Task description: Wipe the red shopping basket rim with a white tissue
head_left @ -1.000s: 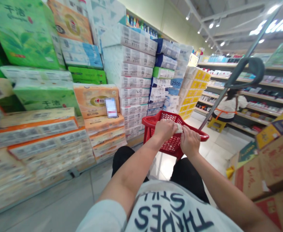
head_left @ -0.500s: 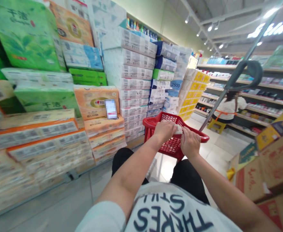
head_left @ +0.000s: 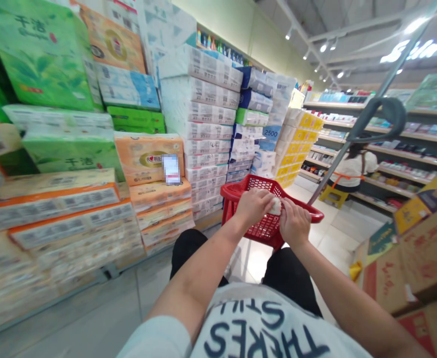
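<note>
My left hand (head_left: 254, 205) and my right hand (head_left: 295, 223) are held close together in front of me, both closed on a small white piece (head_left: 277, 206) that looks like paper or tissue pinched between them. They hover just over the near rim of a red mesh shopping basket (head_left: 263, 228) standing on the floor. The basket's long grey pull handle (head_left: 381, 112) rises up to the right.
Tall stacks of tissue and paper packs (head_left: 72, 149) line the left side of the aisle. Cardboard boxes (head_left: 412, 258) stand at the right. A person in a white top with an orange apron (head_left: 351, 169) crouches at the far shelves (head_left: 390, 134). Pale floor tiles (head_left: 334, 228) run ahead.
My hands and the basket stay nearly as they were; the view has shifted slightly, and my hands sit a touch lower in it.
</note>
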Tool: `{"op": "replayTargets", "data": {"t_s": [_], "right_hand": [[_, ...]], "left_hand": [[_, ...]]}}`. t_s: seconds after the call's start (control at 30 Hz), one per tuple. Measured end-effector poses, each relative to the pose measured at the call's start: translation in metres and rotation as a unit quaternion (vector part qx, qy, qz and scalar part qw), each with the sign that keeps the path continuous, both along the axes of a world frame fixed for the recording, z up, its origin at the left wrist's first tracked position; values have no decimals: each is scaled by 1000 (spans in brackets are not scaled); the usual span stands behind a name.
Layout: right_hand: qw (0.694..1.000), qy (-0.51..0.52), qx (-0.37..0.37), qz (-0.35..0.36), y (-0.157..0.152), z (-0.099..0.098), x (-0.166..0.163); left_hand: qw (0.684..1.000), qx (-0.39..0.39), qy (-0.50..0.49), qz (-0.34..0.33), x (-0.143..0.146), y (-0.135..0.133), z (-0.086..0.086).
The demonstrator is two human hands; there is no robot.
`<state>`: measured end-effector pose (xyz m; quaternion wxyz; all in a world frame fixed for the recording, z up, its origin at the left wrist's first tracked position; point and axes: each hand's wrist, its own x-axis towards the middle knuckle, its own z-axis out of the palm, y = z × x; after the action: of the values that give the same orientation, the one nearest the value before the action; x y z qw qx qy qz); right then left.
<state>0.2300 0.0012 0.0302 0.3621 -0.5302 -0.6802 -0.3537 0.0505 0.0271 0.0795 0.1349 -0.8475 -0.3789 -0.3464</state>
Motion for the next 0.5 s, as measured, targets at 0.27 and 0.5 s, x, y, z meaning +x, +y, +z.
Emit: {"op": "replayTargets", "data": {"t_s": [0.27, 0.5], "right_hand": [[1000, -2, 3, 0, 0, 1, 2], [1000, 1, 7, 3, 2, 0, 2]], "left_hand": [[1000, 2, 4, -3, 1, 2, -1], [1000, -8, 5, 4, 0, 1, 2]]}}
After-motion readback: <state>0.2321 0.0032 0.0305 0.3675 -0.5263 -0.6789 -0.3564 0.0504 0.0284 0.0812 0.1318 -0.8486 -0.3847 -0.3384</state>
